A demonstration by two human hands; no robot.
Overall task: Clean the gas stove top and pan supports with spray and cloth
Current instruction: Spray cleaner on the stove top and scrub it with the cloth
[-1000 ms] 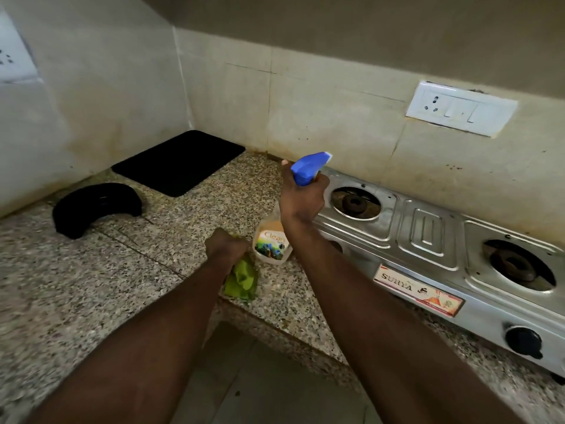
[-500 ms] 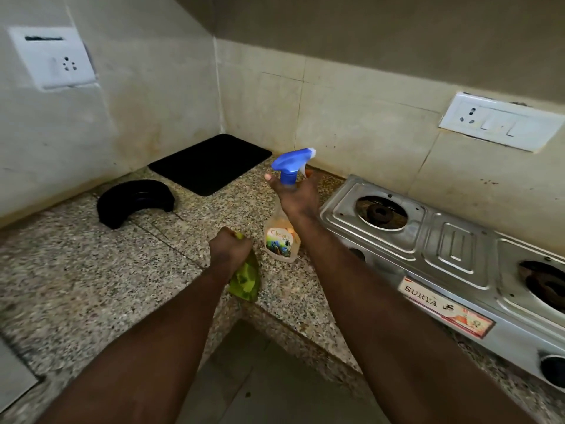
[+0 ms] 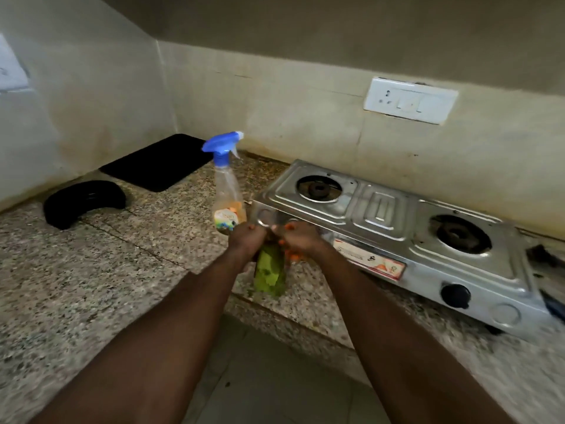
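Note:
A steel two-burner gas stove [image 3: 382, 209] sits on the granite counter [image 3: 91, 286] against the back wall, its burners bare of pan supports. The clear spray bottle [image 3: 227, 194] with a blue trigger head stands upright on the counter just left of the stove, free of any hand. A green cloth [image 3: 270, 275] hangs down in front of the stove's left corner. My left hand [image 3: 246, 241] and my right hand [image 3: 298, 238] are side by side and both grip the cloth's top edge.
Black curved pan supports [image 3: 82, 201] lie at the counter's left. A black mat [image 3: 157, 162] lies in the corner. A white switch plate [image 3: 409, 101] is on the wall above the stove. The counter's front edge runs below my hands, with floor tiles beneath.
My right hand set the spray bottle down on the counter, let go of it and came to the cloth. Both hands now hold the cloth nearer the stove.

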